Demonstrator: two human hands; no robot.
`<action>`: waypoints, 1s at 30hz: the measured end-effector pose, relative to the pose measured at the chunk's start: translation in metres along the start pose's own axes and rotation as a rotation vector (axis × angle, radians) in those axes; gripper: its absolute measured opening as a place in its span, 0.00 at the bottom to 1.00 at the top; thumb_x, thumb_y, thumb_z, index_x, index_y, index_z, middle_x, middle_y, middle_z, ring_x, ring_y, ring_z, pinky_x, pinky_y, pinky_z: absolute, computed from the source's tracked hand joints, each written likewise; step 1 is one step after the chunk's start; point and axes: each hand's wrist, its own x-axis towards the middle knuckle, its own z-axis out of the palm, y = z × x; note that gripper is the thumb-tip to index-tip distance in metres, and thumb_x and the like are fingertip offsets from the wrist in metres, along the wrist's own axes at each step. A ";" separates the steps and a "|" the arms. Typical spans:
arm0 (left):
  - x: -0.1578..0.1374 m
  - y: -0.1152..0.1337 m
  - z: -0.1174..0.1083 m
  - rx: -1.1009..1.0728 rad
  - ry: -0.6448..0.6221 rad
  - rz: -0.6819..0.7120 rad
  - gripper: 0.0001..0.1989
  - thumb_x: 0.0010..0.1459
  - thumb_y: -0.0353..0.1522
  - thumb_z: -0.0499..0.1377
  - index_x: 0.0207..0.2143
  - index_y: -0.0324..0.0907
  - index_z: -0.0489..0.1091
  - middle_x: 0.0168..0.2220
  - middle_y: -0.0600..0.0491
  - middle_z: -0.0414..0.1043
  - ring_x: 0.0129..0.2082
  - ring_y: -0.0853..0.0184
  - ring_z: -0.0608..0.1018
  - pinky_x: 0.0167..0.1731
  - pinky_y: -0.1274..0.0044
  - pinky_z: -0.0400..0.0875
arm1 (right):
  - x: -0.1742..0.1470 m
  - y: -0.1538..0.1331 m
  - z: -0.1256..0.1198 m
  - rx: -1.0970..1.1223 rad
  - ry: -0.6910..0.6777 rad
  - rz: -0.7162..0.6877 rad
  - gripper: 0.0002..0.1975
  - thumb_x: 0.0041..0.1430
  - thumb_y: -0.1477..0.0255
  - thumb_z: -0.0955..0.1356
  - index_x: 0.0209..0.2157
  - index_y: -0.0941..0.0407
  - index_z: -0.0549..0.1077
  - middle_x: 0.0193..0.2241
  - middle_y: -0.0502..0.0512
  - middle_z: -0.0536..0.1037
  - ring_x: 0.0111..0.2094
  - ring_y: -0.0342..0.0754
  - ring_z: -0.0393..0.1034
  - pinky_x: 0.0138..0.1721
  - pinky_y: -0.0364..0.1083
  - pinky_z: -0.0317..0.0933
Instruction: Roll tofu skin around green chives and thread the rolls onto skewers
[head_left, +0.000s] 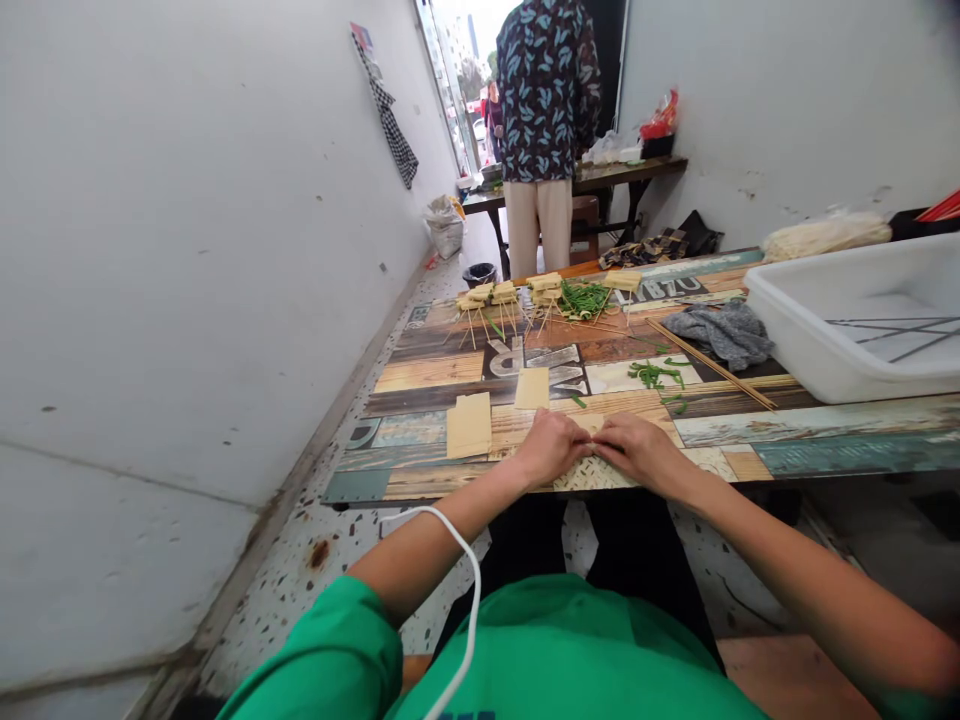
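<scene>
My left hand (555, 443) and my right hand (637, 447) meet at the table's front edge, fingers closed. Between them is a pale yellow tofu sheet (590, 422), mostly hidden by the fingers. To the left of my left hand lie a larger flat tofu sheet (469, 427) and a smaller one (532, 388). Cut green stalks (651, 374) are scattered beyond my right hand. Farther back, a heap of green stalks (585, 298) sits among skewered tofu rolls (487, 294), whose thin sticks point toward me.
On the right stand a white plastic tub (862, 340) holding thin dark rods, a grey cloth (721, 332) and long wooden skewers (712, 366). A person (547, 120) in a patterned shirt stands behind the table (420, 375). A white cable (474, 610) hangs by my left arm.
</scene>
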 end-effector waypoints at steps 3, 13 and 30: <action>0.006 0.000 -0.007 -0.060 -0.054 -0.028 0.06 0.58 0.30 0.63 0.29 0.41 0.78 0.30 0.52 0.80 0.33 0.66 0.77 0.37 0.75 0.60 | -0.008 -0.012 0.002 -0.245 0.093 -0.059 0.10 0.66 0.72 0.63 0.34 0.58 0.76 0.31 0.58 0.74 0.36 0.49 0.65 0.38 0.48 0.57; 0.004 0.007 -0.011 -0.066 -0.069 -0.155 0.07 0.59 0.32 0.61 0.31 0.43 0.79 0.32 0.53 0.80 0.35 0.64 0.77 0.39 0.73 0.61 | -0.006 -0.009 0.007 -0.309 0.090 -0.182 0.10 0.66 0.76 0.63 0.34 0.57 0.74 0.28 0.56 0.71 0.34 0.48 0.60 0.36 0.47 0.55; -0.011 0.012 0.011 0.255 0.115 0.018 0.10 0.63 0.36 0.60 0.32 0.39 0.75 0.31 0.50 0.77 0.35 0.64 0.75 0.37 0.69 0.59 | 0.015 0.019 -0.002 -0.012 -0.041 -0.250 0.17 0.68 0.69 0.61 0.28 0.56 0.76 0.26 0.54 0.74 0.29 0.44 0.67 0.30 0.43 0.59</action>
